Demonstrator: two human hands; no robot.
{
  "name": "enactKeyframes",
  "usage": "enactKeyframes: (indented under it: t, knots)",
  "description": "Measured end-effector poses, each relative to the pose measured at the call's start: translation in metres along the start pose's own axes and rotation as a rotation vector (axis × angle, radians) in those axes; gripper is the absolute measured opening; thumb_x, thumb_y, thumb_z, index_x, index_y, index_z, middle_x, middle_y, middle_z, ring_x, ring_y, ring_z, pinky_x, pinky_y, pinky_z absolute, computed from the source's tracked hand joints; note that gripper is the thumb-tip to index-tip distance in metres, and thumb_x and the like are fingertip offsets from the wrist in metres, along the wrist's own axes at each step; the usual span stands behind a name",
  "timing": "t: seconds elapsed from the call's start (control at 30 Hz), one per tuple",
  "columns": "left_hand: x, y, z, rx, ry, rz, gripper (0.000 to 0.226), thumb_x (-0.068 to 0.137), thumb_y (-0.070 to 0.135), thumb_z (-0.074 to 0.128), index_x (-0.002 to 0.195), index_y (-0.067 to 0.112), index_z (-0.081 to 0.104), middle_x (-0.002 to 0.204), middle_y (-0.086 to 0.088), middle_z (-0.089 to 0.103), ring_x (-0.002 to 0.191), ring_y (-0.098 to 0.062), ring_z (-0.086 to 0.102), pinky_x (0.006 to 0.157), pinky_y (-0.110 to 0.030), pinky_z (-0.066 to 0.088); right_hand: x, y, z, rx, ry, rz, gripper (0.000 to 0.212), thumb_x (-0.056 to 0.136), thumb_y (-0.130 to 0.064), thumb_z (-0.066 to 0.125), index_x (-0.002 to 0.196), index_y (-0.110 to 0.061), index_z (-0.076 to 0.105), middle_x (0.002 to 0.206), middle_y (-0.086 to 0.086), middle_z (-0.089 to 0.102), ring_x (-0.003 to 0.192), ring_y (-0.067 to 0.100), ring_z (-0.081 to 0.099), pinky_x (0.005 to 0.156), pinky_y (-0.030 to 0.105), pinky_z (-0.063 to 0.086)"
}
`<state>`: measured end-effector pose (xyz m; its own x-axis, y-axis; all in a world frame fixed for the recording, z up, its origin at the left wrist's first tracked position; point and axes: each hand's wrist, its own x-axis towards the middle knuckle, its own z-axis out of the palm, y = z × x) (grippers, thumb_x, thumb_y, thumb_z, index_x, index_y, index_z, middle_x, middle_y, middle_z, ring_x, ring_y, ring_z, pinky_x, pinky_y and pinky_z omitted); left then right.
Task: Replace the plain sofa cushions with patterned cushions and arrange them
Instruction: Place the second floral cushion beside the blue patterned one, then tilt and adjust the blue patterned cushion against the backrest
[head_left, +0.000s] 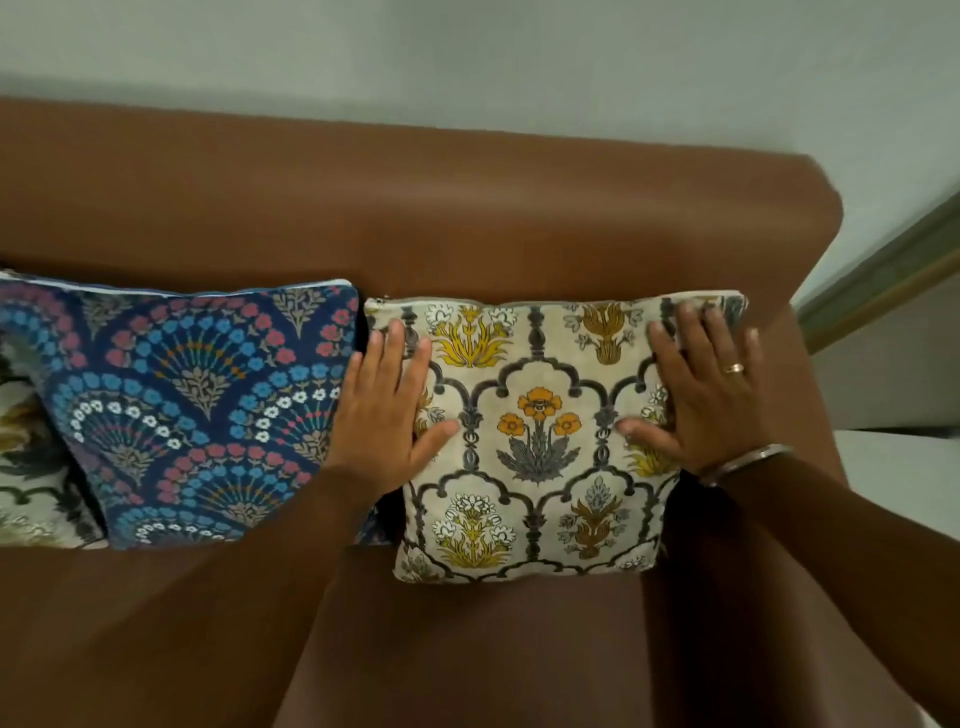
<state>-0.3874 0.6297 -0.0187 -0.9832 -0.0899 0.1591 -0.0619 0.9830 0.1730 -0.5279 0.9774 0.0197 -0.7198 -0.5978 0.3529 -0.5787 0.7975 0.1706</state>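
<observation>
Hands, left (387, 415) and right (706, 395), spread flat, apparently pressing on cream floral cushion (540, 436) beside blue cushion (197, 405).

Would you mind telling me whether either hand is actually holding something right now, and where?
Nothing is gripped: the left hand and right hand lie flat, fingers spread, on the cream floral-print cushion.

Behind the backrest I'm looking at a plain pale wall (467, 57), greyish-white, running right across the top. Off to my right there's a strip of wood-toned trim (883, 286) slanting down along the wall's edge, and below it a pale, flat surface (904, 478), too blurred to say what it is.
</observation>
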Motion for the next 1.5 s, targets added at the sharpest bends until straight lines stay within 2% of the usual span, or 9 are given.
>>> enactKeyframes:
  t: [0.1,0.23,0.33,0.53,0.7,1.07,1.2,1.33,1.5]
  knots:
    - [-0.018,0.022,-0.015,-0.228,-0.01,-0.112,0.086,0.096,0.07,0.029,0.16,0.028,-0.011,0.169,-0.007,-0.012,0.157,-0.028,-0.01,0.125,-0.051,0.007,-0.007,-0.008,-0.026,0.259,-0.049,0.125,0.099,0.082,-0.078,0.036,0.158,-0.019,0.015,0.165,0.02,0.017,0.152,0.037,0.016,0.119,0.056,0.015]
    - [-0.083,0.055,-0.01,-0.794,0.023,-0.56,0.094,0.092,0.069,0.039,0.162,0.02,0.0,0.171,-0.003,0.007,0.157,-0.016,0.006,0.127,-0.045,0.016,-0.035,-0.024,-0.043,0.965,-0.104,0.767,0.109,0.079,-0.081,0.045,0.159,-0.013,0.015,0.157,0.002,0.033,0.144,0.002,0.026,0.118,0.036,0.022]
    - [-0.096,0.067,0.013,-1.105,-0.036,-0.697,0.081,0.095,0.067,0.041,0.161,0.031,0.01,0.165,0.014,0.021,0.153,-0.013,0.023,0.12,-0.033,0.025,-0.032,-0.034,-0.035,1.25,-0.403,1.005,0.117,0.064,-0.085,0.053,0.157,-0.019,0.026,0.158,0.0,0.038,0.146,0.023,0.035,0.118,0.046,0.031]
    - [-0.102,0.104,0.035,-1.244,0.08,-0.711,0.079,0.085,0.08,0.039,0.154,0.051,0.016,0.155,0.035,0.03,0.145,0.003,0.033,0.108,-0.005,0.029,-0.016,-0.03,-0.06,1.126,-0.248,0.616,0.088,0.061,-0.072,0.079,0.135,-0.034,0.052,0.125,-0.019,0.066,0.118,0.001,0.062,0.1,0.031,0.051]
    - [-0.066,0.155,0.041,-1.312,-0.292,-0.968,0.109,0.079,0.084,0.026,0.162,0.013,0.015,0.17,-0.007,0.016,0.155,-0.024,0.017,0.124,-0.034,0.01,0.036,0.007,-0.096,0.763,-0.153,0.437,0.083,0.053,-0.086,0.072,0.122,-0.05,0.046,0.117,-0.011,0.067,0.111,0.021,0.064,0.091,0.046,0.056]
    - [-0.063,0.159,0.038,-1.323,-0.077,-0.876,0.076,0.095,0.055,0.035,0.156,0.01,0.031,0.163,-0.005,0.032,0.151,-0.02,0.028,0.126,-0.038,0.018,0.027,-0.001,-0.1,0.758,-0.188,0.459,0.123,0.057,-0.085,0.069,0.155,-0.027,0.022,0.153,0.008,0.041,0.14,0.023,0.039,0.111,0.041,0.034]
    - [-0.092,0.109,-0.005,-1.186,-0.116,-0.854,0.081,0.096,0.063,0.036,0.161,0.021,0.012,0.168,-0.001,0.022,0.152,-0.018,0.024,0.125,-0.041,0.021,0.004,-0.037,-0.147,0.585,-0.097,0.419,0.118,0.07,-0.081,0.06,0.159,-0.033,-0.002,0.169,0.006,0.004,0.153,0.02,0.001,0.116,0.048,0.011]
    - [-0.14,0.027,-0.061,-0.896,-0.061,-0.851,0.075,0.096,0.05,0.051,0.157,0.013,0.03,0.156,-0.006,0.043,0.144,-0.024,0.041,0.117,-0.039,0.035,-0.005,-0.122,-0.157,0.73,-0.034,0.159,0.083,0.086,-0.053,0.058,0.153,-0.014,0.028,0.16,0.02,0.027,0.149,0.036,0.024,0.115,0.057,0.033]
    - [-0.167,-0.12,-0.115,-0.573,0.034,-0.886,0.082,0.091,0.062,0.05,0.151,0.007,0.039,0.148,-0.018,0.05,0.138,-0.035,0.045,0.112,-0.051,0.04,0.026,-0.264,-0.111,1.016,-0.474,0.25,0.079,0.09,-0.048,0.065,0.153,-0.012,0.033,0.155,0.014,0.042,0.141,0.032,0.041,0.113,0.045,0.038]
